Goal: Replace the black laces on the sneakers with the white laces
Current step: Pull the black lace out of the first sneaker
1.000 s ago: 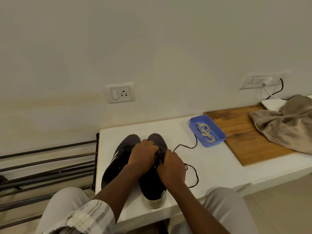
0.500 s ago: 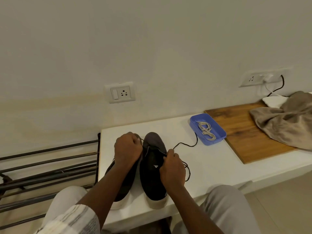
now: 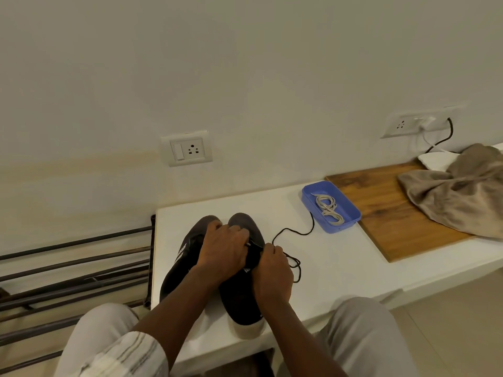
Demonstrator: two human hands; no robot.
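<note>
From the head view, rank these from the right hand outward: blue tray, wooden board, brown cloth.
From the right hand:
1. Blue tray, up and to the right on the white table, holding the white laces.
2. Wooden board, just beyond the tray.
3. Brown cloth, far right, lying on the board.

Both hands cover the lacing zone of the right sneaker (image 3: 242, 292), so the eyelets and whatever lace is threaded there are hidden. The left hand (image 3: 221, 253) lies over the tongues of both shoes and hides the middle of the left sneaker (image 3: 178, 263); what its fingers pinch cannot be told. Under the right hand (image 3: 272, 273) the black lace (image 3: 292, 232) disappears into the fist, its near end unseen. Beyond the grip, the white laces (image 3: 329, 210) in the blue tray (image 3: 351, 210) are too small to count. Far right, the beige cloth (image 3: 460, 191) is cut by the frame edge.
</note>
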